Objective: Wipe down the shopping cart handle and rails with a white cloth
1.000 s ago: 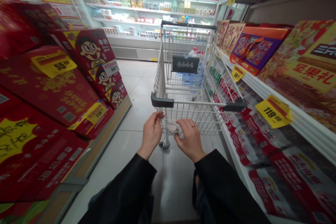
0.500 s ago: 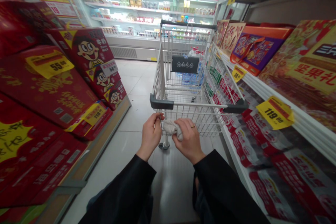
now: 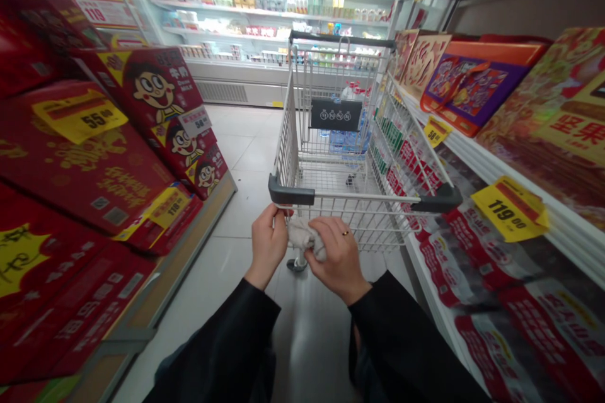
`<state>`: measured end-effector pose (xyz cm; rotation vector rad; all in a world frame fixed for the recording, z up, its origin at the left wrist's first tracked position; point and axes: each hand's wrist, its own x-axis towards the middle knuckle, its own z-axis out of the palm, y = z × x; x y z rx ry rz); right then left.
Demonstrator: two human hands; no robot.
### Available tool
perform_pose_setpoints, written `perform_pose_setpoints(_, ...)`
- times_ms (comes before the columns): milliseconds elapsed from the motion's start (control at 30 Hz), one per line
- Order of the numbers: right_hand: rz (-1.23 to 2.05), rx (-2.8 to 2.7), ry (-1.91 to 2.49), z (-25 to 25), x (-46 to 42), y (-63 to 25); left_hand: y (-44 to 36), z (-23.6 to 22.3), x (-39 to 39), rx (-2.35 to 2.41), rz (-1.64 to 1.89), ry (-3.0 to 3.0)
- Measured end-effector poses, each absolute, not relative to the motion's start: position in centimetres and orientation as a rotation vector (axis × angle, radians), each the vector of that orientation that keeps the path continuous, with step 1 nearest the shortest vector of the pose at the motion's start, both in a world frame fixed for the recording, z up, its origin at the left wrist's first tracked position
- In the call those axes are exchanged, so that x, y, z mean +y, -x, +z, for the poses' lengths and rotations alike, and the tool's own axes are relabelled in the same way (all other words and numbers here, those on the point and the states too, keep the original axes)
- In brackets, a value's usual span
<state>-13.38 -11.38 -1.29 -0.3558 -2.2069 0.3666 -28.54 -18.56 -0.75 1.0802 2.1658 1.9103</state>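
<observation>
A metal wire shopping cart (image 3: 378,204) with dark plastic corner pieces stands directly ahead. My left hand (image 3: 268,240) is closed at its near left corner, fingers pinched around the wire just below the corner piece; the fingertips are partly hidden. A crumpled pale grey cloth (image 3: 299,233) is bunched in my right hand (image 3: 336,257), which has a ring on one finger. The cloth lies against the cart's near wire panel, beside my left fingers. Under the corner, a caster wheel (image 3: 297,264) rests on the floor.
Red gift boxes (image 3: 85,151) are stacked along the left. On the right, a shelf (image 3: 524,173) carries boxed goods, with packed bottles (image 3: 449,267) below. A lit refrigerated display (image 3: 265,25) spans the back. Pale floor tiles (image 3: 231,201) run between them.
My right hand and the cloth have shifted slightly left, closer to my left hand. The near end of the cart looks slightly larger. Both hands keep their hold.
</observation>
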Motion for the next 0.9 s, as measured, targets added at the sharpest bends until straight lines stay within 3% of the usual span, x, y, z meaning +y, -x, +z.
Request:
perform_pose_setpoints(467, 0.361, -2.123, 0.384, -1.0, -11.4, 13.6, 28.1, 0.4, -18.6, 2.031, 1.991, -0.973)
perform_pose_setpoints(667, 0.368, -2.363, 0.392, -1.8, -12.0, 13.9, 28.2, -0.2, -18.7, 1.977, 1.937, -0.941)
perform_pose_setpoints(900, 0.345, -2.159, 0.41, -1.1, -11.9, 13.4, 28.0, -0.5, -18.8, 1.94, 1.924, -0.911)
